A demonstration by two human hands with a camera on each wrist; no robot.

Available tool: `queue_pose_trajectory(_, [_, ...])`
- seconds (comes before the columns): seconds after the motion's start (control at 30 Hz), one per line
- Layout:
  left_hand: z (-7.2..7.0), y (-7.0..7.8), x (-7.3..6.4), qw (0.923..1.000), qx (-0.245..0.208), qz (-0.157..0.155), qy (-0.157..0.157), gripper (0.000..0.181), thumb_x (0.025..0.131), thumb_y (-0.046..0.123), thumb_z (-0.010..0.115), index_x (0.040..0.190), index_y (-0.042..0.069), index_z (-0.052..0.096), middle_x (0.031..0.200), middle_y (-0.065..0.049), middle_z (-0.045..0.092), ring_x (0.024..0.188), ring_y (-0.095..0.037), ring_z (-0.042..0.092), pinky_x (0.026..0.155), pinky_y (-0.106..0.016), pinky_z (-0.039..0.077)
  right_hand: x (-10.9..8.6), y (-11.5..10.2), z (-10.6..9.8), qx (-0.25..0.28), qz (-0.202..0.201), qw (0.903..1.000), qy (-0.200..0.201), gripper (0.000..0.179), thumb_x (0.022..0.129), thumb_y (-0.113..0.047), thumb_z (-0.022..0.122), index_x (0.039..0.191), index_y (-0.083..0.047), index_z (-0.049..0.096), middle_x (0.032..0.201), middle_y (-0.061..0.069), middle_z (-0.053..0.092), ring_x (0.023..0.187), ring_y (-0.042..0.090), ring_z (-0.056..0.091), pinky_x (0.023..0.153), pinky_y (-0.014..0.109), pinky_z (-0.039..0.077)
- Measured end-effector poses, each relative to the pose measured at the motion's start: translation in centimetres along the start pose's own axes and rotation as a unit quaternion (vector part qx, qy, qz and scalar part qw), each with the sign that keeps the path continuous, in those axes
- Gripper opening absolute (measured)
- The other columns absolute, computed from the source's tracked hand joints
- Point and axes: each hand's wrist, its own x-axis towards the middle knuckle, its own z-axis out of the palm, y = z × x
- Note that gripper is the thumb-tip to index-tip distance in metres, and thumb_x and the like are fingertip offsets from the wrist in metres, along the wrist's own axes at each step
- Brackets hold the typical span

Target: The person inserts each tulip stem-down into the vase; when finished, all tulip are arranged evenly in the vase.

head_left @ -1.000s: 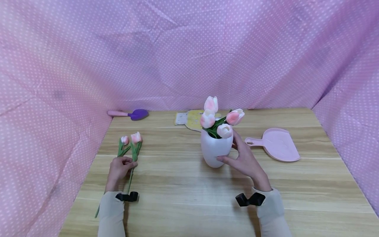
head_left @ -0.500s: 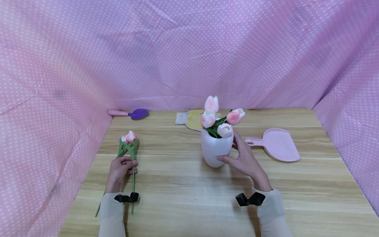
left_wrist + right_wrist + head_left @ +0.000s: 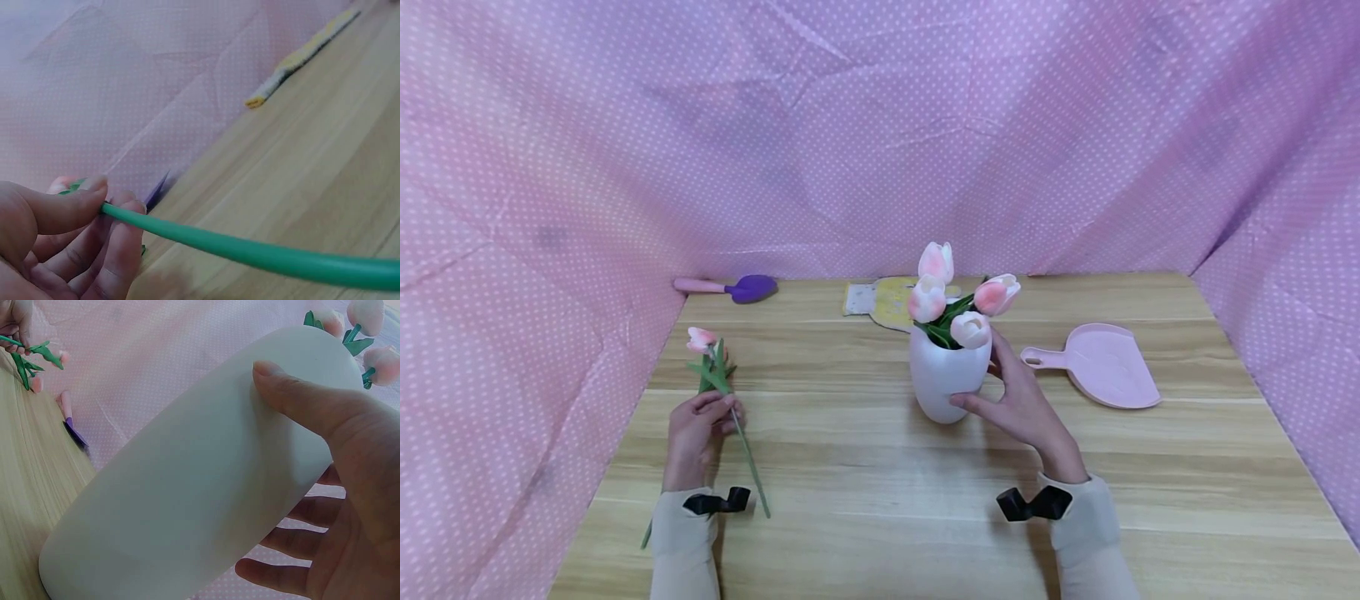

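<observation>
On the left of the table, my left hand (image 3: 694, 429) pinches the green stem of a pink-and-white artificial tulip (image 3: 748, 454) between thumb and fingers. The stem (image 3: 250, 250) crosses the left wrist view, its lower end slanting right in the head view. A second tulip (image 3: 647, 533) lies beneath that hand and forearm, mostly hidden. Right of centre stands a white vase (image 3: 946, 379) with several tulips (image 3: 936, 262) in it. My right hand (image 3: 1022, 408) holds the vase's right side, thumb across the front and other fingers behind, as the right wrist view shows.
At the back left lies a small trowel (image 3: 752, 289) with purple blade and pink handle. A yellow-and-white glove (image 3: 891, 303) lies behind the vase. To the right is a pink dustpan (image 3: 1105, 367). Pink dotted cloth (image 3: 820, 167) hangs around the table.
The tulip in my left hand has turned: its bloom swung left over the other tulip, and its stem's lower end swung right. My right hand and the vase have stayed put.
</observation>
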Motion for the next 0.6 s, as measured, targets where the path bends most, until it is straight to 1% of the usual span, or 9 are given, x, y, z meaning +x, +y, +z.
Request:
queue_pose_trajectory(0.1, [-0.1, 0.1, -0.2, 0.9991, -0.042, 0.004, -0.001, 0.017, 0.092, -0.002, 0.067, 0.081, 0.011, 0.070, 0.068, 0.000, 0.074, 0.063, -0.012, 0.071, 0.052, -0.022, 0.059, 0.0, 0.0, 0.0, -0.002, 0.000, 1.0000, 0.000, 0.100, 0.079, -0.018, 0.086, 0.157, -0.031, 0.026, 0.151, 0.009, 0.050, 0.136, 0.031, 0.050, 0.110, 0.061, 0.047])
queue_pose_trajectory(0.23, [-0.3, 0.2, -0.6, 0.9941, -0.107, 0.005, -0.017, 0.015, 0.092, -0.005, 0.065, 0.084, 0.007, 0.069, 0.072, -0.003, 0.075, 0.066, -0.015, 0.073, 0.054, -0.025, 0.062, 0.0, 0.0, 0.0, -0.005, -0.001, 1.0000, 0.001, 0.099, 0.079, -0.018, 0.086, 0.157, -0.031, 0.026, 0.150, 0.008, 0.050, 0.136, 0.031, 0.050, 0.110, 0.060, 0.048])
queue_pose_trajectory(0.37, [-0.4, 0.1, -0.9, 0.9895, -0.139, 0.016, -0.034, 0.019, 0.094, -0.007, 0.061, 0.083, 0.006, 0.069, 0.074, -0.005, 0.075, 0.069, -0.016, 0.074, 0.058, -0.027, 0.064, 0.0, 0.1, 0.0, -0.006, -0.003, 1.0000, 0.001, 0.099, 0.079, -0.018, 0.086, 0.156, -0.031, 0.027, 0.149, 0.008, 0.051, 0.135, 0.030, 0.051, 0.110, 0.060, 0.048])
queue_pose_trajectory(0.53, [-0.6, -0.2, -1.0, 0.9792, -0.192, 0.029, -0.058, 0.019, 0.095, -0.011, 0.056, 0.086, 0.002, 0.065, 0.076, -0.008, 0.075, 0.071, -0.020, 0.075, 0.062, -0.032, 0.065, 0.0, 0.1, 0.0, -0.005, -0.004, 1.0000, 0.001, 0.099, 0.079, -0.018, 0.086, 0.156, -0.032, 0.026, 0.149, 0.007, 0.051, 0.135, 0.030, 0.051, 0.110, 0.061, 0.048])
queue_pose_trajectory(0.6, [-0.6, -0.2, -1.1, 0.9747, -0.212, 0.029, -0.065, 0.016, 0.095, -0.011, 0.055, 0.088, 0.000, 0.064, 0.077, -0.010, 0.075, 0.072, -0.021, 0.075, 0.064, -0.033, 0.066, 0.0, 0.2, 0.0, -0.004, -0.004, 1.0000, 0.001, 0.099, 0.079, -0.018, 0.086, 0.156, -0.033, 0.026, 0.150, 0.007, 0.051, 0.135, 0.030, 0.051, 0.110, 0.061, 0.048])
